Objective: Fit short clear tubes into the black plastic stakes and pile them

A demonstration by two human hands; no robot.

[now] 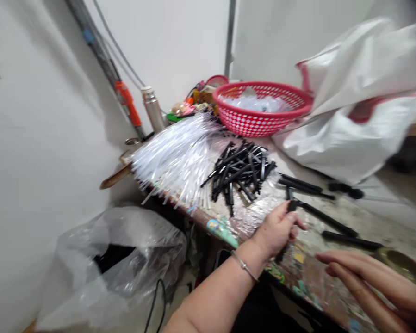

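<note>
My left hand (pixel 276 227), with a bangle at the wrist, is closed around a black plastic piece (pixel 292 205) whose end sticks up past the thumb. Part of that piece is hidden by the fingers. To its right, my right hand (pixel 370 280) is stretched out over the table's front edge, fingers straight and holding nothing visible. Several black rods (pixel 327 218) lie just beyond both hands. Left of them is a heap of short black plastic pieces (pixel 240 171), and beside that a fan of clear thin strips (pixel 180 159).
A red basket (pixel 259 121) with clear plastic inside stands at the back. White sacks (pixel 346 134) bulge at the right. A roll of tape (pixel 400 262) lies near my right hand. A metal flask (pixel 152 110) stands back left; a clear plastic bag (pixel 124 273) sits below the table edge.
</note>
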